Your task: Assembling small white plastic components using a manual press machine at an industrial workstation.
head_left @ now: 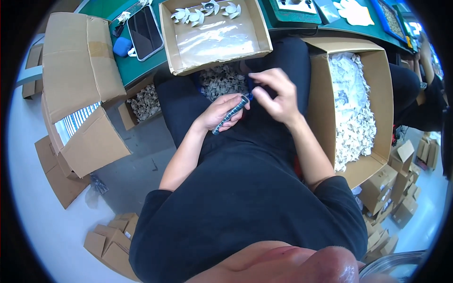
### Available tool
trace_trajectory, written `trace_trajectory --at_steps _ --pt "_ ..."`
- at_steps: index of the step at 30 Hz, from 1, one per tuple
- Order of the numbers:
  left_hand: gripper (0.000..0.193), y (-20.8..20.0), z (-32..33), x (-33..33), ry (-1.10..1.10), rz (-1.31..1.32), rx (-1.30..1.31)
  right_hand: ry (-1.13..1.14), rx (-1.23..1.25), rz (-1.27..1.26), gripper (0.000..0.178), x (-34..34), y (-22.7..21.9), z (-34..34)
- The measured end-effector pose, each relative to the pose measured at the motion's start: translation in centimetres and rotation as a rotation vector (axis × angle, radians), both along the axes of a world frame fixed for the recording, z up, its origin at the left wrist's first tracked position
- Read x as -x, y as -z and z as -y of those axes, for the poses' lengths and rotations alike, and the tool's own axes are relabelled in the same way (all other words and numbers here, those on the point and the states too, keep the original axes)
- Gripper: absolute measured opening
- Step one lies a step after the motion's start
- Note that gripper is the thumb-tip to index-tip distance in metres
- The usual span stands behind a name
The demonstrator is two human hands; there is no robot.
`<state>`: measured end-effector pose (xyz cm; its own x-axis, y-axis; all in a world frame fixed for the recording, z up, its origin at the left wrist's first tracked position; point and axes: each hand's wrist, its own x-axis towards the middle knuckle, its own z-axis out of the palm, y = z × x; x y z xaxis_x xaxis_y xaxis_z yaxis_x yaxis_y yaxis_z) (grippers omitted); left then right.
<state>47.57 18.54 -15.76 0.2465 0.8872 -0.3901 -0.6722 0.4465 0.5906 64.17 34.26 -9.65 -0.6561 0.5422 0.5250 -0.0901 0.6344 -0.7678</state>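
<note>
My left hand (222, 113) is closed round a short dark rod with pale bands (230, 114), held at a slant over my lap. Just to its right, my right hand (279, 96) hovers with thumb and fingers apart and slightly blurred; I see nothing between them. Behind both hands, between my legs, a heap of small whitish parts (222, 81) sits in a container whose blue edge is partly visible. Beyond it, an open cardboard tray (172, 54) on the green bench holds several white fan wheels (194, 18) at its far end, on clear plastic film.
At my right stands a deep cardboard box (387, 94) of white parts (351, 137). On the left are a tall open carton (71, 66) and a low box of parts (144, 103). A phone (145, 33) and a blue case (122, 46) lie on the green bench (130, 70).
</note>
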Motion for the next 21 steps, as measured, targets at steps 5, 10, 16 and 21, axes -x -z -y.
trace_trajectory --at_steps 5,10,16,21 --pt "0.039 -0.6 0.4 0.0 0.063 0.014 -0.056 -0.282 0.494 0.230 0.021 -1.2 2.2 2.2" --pt "0.042 -1.1 1.6 -1.4 -0.018 0.128 0.015 -0.438 0.321 0.366 0.019 -0.9 0.5 0.8" --pt "0.046 0.9 3.9 -2.0 -0.178 0.229 -0.032 0.009 0.221 0.149 0.015 -0.2 -0.4 -0.3" --pt "0.048 3.8 8.3 -2.4 -0.265 0.286 0.078 0.463 -0.180 0.021 0.022 1.8 -3.4 -10.6"
